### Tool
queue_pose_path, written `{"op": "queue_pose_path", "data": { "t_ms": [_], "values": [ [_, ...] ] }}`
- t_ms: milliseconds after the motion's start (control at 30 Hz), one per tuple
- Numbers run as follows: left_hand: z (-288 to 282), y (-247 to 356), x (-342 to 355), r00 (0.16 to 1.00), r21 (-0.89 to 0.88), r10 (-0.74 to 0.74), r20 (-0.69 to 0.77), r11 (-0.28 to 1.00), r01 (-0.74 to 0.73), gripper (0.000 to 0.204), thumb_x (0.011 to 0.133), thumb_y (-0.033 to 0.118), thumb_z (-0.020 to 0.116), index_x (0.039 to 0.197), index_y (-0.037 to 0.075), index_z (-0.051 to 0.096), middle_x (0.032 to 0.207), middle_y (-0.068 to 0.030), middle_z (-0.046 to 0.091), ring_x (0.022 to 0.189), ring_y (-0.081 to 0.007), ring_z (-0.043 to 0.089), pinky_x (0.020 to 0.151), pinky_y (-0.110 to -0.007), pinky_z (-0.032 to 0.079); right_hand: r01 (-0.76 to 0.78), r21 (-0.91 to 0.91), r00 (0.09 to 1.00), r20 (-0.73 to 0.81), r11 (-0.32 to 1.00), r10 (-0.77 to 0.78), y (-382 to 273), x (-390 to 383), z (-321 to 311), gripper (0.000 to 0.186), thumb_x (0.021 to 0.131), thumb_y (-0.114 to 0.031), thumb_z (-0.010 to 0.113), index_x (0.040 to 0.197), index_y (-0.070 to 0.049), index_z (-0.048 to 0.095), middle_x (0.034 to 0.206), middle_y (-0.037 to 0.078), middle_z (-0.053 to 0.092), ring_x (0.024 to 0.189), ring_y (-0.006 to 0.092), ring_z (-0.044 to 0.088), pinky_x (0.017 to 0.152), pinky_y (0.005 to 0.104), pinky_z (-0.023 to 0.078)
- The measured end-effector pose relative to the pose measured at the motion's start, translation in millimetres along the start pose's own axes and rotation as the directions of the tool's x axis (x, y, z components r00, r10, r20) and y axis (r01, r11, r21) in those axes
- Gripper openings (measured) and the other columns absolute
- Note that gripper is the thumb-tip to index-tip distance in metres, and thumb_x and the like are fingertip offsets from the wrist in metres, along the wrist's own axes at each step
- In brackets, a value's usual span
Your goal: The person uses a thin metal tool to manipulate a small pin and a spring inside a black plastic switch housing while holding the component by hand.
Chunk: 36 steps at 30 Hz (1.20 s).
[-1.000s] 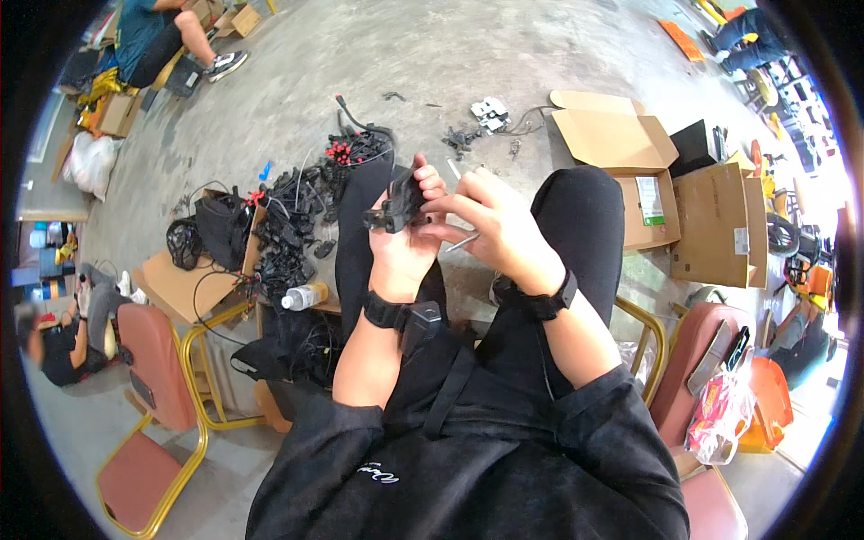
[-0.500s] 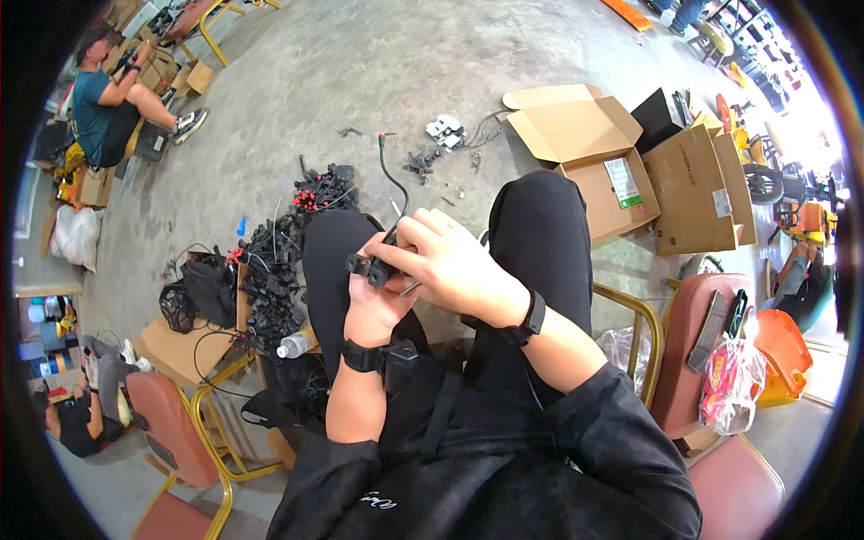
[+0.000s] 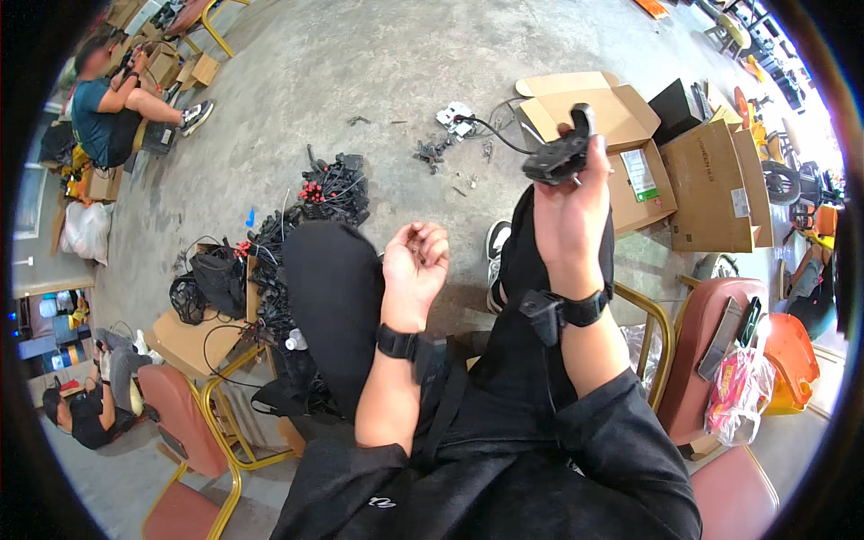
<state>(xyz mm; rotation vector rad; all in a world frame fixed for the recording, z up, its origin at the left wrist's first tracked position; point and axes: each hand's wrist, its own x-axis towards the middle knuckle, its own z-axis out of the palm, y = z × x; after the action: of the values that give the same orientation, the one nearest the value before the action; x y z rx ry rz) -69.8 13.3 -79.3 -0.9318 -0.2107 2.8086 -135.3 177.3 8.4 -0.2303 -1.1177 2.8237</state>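
Head view: right hand (image 3: 576, 211) grasps black clamp-like part (image 3: 558, 160), cable (image 3: 500, 131) trailing; left hand (image 3: 416, 261) cupped, cannot tell if gripping.

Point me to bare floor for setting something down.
Bare grey concrete floor stretches beyond the scattered small black parts; another patch separates the white plastic bag from the tangled black, red-tipped cable pile. It's crowded along that pile and past the right hand, around the open brown cardboard box.

Floored in stained grey concrete (image 3: 297, 81). Furnished with gold-framed pink chairs (image 3: 183, 418) to left and right. Lit strongly from the far right, apparently through an opening (image 3: 823, 126), too washed out to tell.
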Motion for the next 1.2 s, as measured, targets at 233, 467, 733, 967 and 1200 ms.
{"op": "queue_pose_path", "data": {
  "t_ms": [233,467,733,967,1200],
  "values": [
    [-76,28,100,0.945,-0.048,0.147,-0.293,0.985,-0.169,0.015,0.087,0.006,0.038,0.073,0.003,0.043,0.063,-0.0041,0.036,0.055,-0.0152,0.034,0.052,-0.027,0.032,-0.108,0.168,0.964,-0.223,0.980,0.145,-27,8,-19,0.037,0.091,-0.039,0.049,0.104,-0.005,0.056,0.084,0.002,0.059,0.074,0.0105,0.049,0.068,0.0264,0.039],
    [-120,70,180,0.906,-0.089,0.008,-0.423,0.995,-0.051,0.014,0.088,0.006,0.041,0.081,0.000,0.051,0.071,-0.0057,0.043,0.064,-0.0179,0.041,0.059,-0.028,0.037,-0.200,0.350,0.977,0.003,0.915,0.213,-46,10,-55,0.041,0.089,-0.044,0.049,0.104,-0.007,0.051,0.100,0.009,0.057,0.076,0.0174,0.049,0.070,0.0306,0.039],
    [-50,128,208,0.895,0.417,-0.240,0.376,0.907,0.068,0.019,0.088,0.012,0.044,0.087,-0.003,0.055,0.068,-0.0044,0.044,0.058,-0.0125,0.039,0.053,-0.026,0.035,-0.372,0.211,0.868,-0.268,0.904,0.419,-74,21,-42,0.035,0.082,-0.048,0.055,0.073,-0.017,0.042,0.078,-0.001,0.041,0.063,0.0134,0.034,0.058,0.0285,0.028],
    [-16,142,224,0.690,0.435,-0.312,0.654,0.900,-0.006,0.024,0.087,0.014,0.042,0.083,-0.007,0.053,0.063,-0.0093,0.047,0.043,-0.0123,0.034,0.035,-0.025,0.024,-0.447,0.027,0.764,-0.508,0.894,0.397,-53,35,-26,0.027,0.086,-0.042,0.055,0.074,-0.019,0.050,0.068,-0.002,0.044,0.051,0.0091,0.036,0.047,0.0267,0.026],
    [-66,136,261,0.717,0.130,-0.195,0.669,0.981,0.146,0.039,0.095,0.022,0.031,0.115,-0.009,0.047,0.063,-0.0077,0.054,0.038,-0.0109,0.038,0.033,-0.025,0.026,-0.625,0.291,0.718,-0.148,0.724,0.680,-54,50,-48,0.031,0.076,-0.044,0.065,0.071,-0.017,0.051,0.082,0.000,0.042,0.078,0.0151,0.035,0.069,0.0283,0.027]
  ]
}}
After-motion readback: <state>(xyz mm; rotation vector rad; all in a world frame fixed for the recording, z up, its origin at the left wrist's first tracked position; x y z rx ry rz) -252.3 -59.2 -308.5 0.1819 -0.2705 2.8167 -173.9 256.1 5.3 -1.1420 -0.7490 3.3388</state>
